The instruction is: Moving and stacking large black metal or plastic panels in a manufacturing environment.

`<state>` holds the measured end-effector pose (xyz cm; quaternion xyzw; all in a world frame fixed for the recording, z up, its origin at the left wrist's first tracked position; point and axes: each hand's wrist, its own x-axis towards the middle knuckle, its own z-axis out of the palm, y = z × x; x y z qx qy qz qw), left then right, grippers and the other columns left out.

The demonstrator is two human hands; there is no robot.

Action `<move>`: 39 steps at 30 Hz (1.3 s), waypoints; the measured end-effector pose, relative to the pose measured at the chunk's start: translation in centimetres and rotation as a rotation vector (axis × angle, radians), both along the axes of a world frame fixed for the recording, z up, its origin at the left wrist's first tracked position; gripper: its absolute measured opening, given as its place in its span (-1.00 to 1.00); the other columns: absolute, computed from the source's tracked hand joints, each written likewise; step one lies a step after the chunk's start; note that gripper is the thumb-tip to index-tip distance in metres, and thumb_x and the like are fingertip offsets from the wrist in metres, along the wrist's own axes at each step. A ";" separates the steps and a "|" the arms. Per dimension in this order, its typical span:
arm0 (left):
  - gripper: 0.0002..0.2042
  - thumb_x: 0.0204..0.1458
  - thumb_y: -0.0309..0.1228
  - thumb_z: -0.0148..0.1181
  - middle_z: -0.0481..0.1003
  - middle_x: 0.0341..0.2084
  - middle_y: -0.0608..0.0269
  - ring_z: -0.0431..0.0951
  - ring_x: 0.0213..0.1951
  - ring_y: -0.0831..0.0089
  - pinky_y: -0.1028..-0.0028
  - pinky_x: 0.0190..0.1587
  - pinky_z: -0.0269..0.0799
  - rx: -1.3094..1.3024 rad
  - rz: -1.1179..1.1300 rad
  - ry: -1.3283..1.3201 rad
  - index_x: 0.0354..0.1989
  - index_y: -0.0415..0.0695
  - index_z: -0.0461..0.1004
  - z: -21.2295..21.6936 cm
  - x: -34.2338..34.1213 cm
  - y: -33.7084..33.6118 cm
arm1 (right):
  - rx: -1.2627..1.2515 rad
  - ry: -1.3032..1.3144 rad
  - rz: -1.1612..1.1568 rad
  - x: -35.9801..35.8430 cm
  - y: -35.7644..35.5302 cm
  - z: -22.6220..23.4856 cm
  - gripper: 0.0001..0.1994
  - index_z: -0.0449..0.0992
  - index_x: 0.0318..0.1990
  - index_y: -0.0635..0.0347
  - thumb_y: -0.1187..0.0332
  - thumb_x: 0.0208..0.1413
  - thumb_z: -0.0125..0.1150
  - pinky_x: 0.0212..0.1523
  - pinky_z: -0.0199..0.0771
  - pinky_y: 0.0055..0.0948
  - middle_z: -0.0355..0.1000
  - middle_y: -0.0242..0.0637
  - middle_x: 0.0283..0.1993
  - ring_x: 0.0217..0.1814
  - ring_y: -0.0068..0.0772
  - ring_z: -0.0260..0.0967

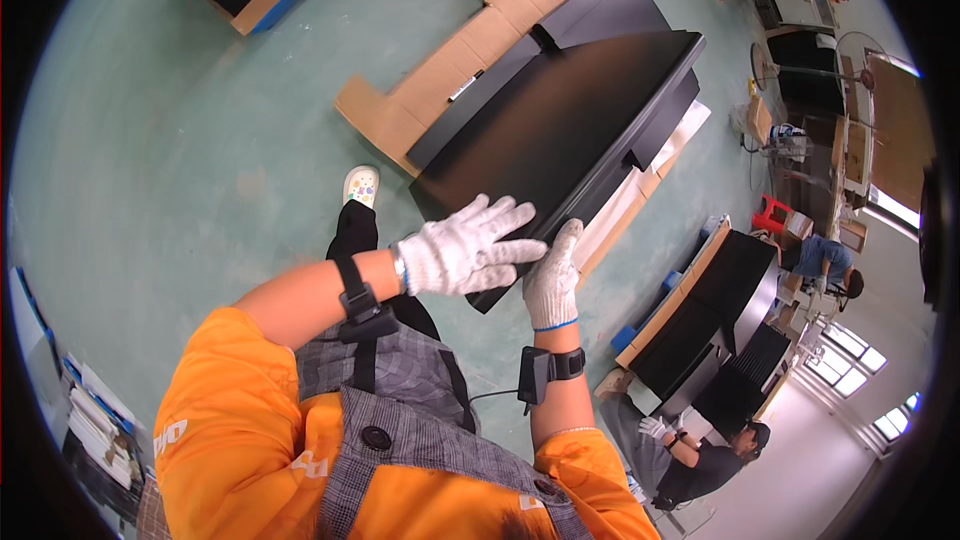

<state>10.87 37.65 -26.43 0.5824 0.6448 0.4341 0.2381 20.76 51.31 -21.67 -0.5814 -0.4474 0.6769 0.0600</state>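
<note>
A large flat black panel (560, 130) lies tilted in front of me, on top of other black panels and white sheets. My left hand (468, 248), in a white knit glove, rests flat on the panel's near corner with fingers spread. My right hand (554, 280), also gloved, grips the panel's near edge beside it, with the fingers curled under the rim. Both wrists carry black strapped devices.
Flattened brown cardboard (450, 70) lies on the green floor under the stack. More black panels on a pallet (700, 320) stand to the right, where a person in black (700, 455) crouches. Another seated person (825, 260) is farther back. Paper stacks (95, 430) sit at the left.
</note>
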 end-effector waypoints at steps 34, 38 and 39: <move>-0.24 0.09 -0.11 0.20 0.17 0.26 -0.10 0.21 0.27 0.12 0.28 0.28 0.18 -0.303 0.397 -0.645 0.32 -0.32 0.01 6.7 -3.4 5.9 | 0.271 -0.071 0.532 -0.3 3.3 0.5 -0.10 -0.29 0.43 0.18 0.06 0.11 0.16 0.25 0.19 -0.37 0.25 0.03 0.27 0.32 -0.08 0.21; -0.18 0.04 -0.12 0.26 0.16 0.26 -0.16 0.25 0.24 0.09 0.26 0.23 0.24 -0.464 0.340 -0.718 0.34 -0.31 -0.03 7.7 -5.7 10.7 | 0.215 -0.137 0.535 -0.5 3.7 0.3 -0.08 -0.28 0.43 0.16 0.09 0.07 0.19 0.24 0.21 -0.36 0.23 0.03 0.29 0.32 -0.12 0.21; -0.18 0.02 -0.12 0.28 0.22 0.21 -0.19 0.36 0.17 0.08 0.27 0.17 0.32 -0.529 0.347 -0.707 0.34 -0.29 -0.01 8.0 -6.1 11.9 | 0.216 -0.095 0.520 -0.6 3.8 0.3 -0.08 -0.28 0.43 0.16 0.09 0.07 0.19 0.24 0.21 -0.36 0.23 0.03 0.29 0.32 -0.12 0.21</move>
